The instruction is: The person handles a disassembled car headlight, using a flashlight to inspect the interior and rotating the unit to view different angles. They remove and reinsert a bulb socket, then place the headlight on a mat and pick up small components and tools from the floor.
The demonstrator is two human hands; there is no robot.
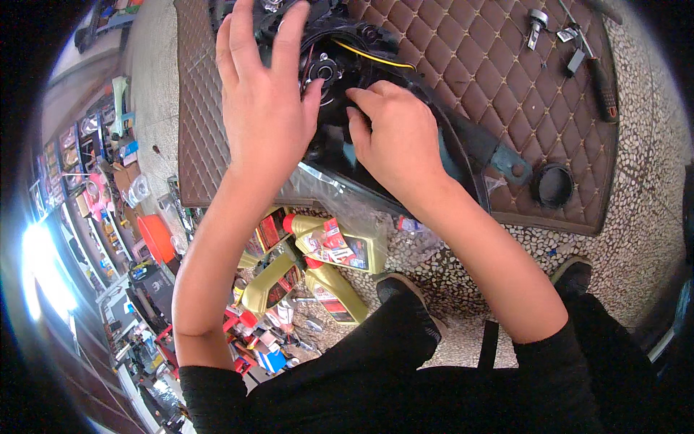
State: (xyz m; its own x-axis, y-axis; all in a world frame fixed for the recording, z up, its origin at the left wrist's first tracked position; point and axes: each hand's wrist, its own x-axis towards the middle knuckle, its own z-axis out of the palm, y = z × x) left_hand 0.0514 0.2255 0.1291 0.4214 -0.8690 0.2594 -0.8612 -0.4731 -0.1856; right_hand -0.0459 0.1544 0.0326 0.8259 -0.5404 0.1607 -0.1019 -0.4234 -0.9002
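Black sleeves [210, 390], black trousers [405, 376], dark shoes [397, 286]

Four olive-gold oil jugs [318, 271] lying clustered on floor, lower centre of frame, just below brown quilted mat's edge; red caps showing, red-and-white labels [334, 246] facing up. Clear crinkled plastic wrapping [329, 181] sticking out at mat's lower edge, centre frame. Small red, blue and white boxes [264, 347] lying scattered lower left. Colourful packaged goods [79, 166] lining shelves along left rim, too blurred for detail.

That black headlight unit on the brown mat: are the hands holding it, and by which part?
The left hand lies over the black headlight housing, steadying its top. The right hand has its fingertips at the round rear opening. Neither lifts it.
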